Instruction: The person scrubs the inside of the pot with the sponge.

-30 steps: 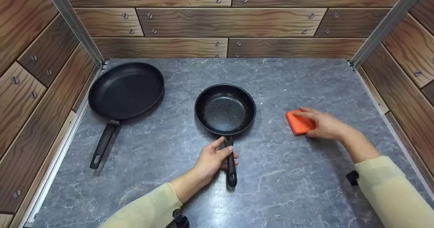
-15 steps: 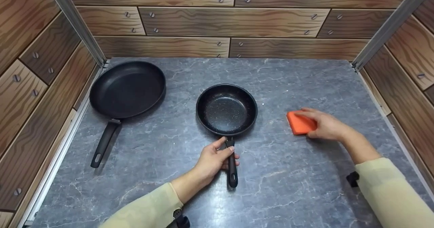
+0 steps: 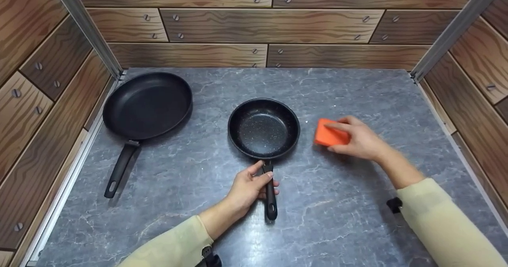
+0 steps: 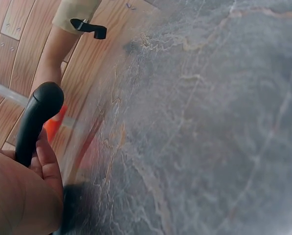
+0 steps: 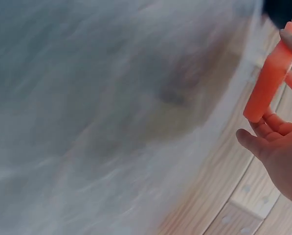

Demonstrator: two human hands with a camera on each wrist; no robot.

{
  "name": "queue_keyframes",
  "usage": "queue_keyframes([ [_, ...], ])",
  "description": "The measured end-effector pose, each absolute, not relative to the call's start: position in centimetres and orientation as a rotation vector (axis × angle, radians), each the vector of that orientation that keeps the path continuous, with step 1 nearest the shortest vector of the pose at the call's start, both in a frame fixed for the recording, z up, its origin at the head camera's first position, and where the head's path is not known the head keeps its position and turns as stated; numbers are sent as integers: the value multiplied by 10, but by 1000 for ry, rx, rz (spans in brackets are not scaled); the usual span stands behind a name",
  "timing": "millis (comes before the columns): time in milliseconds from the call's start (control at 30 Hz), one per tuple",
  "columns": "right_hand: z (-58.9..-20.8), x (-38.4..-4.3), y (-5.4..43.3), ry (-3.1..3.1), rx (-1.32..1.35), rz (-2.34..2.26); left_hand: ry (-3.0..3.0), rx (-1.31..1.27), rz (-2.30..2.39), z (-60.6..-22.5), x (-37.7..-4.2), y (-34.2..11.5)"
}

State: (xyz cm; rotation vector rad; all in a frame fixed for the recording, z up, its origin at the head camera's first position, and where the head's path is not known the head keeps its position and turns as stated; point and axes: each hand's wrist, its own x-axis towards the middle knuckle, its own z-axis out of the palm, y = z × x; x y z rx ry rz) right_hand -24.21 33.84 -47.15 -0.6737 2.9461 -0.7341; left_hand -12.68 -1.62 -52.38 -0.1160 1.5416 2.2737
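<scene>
Near the middle of the table in the head view, a small black frying pan with a speckled inside lies upright, its handle pointing toward me. My left hand grips that handle close to the pan body, thumb on top. In the left wrist view the handle's rounded end sticks out past my fingers. To the right of the pan, my right hand holds an orange sponge between thumb and fingers. The right wrist view shows the sponge's side tilted above the table surface.
A larger black frying pan lies at the back left, its handle toward the front. The grey marbled table is enclosed by wood-patterned walls at the back and both sides. Metal posts stand at the rear corners.
My right hand has moved left with the sponge, bringing it closer to the small frying pan. The left hand and both pans have stayed in place.
</scene>
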Motion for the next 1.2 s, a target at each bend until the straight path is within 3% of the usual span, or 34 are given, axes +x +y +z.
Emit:
queue_keyframes([
  [467, -456, -246, 249, 2869, -905, -624, 1532, -117, 2271, -524, -127, -16],
  [1200, -451, -251, 225, 2790, -1093, -391, 1525, -142, 2284, -525, -127, -15],
])
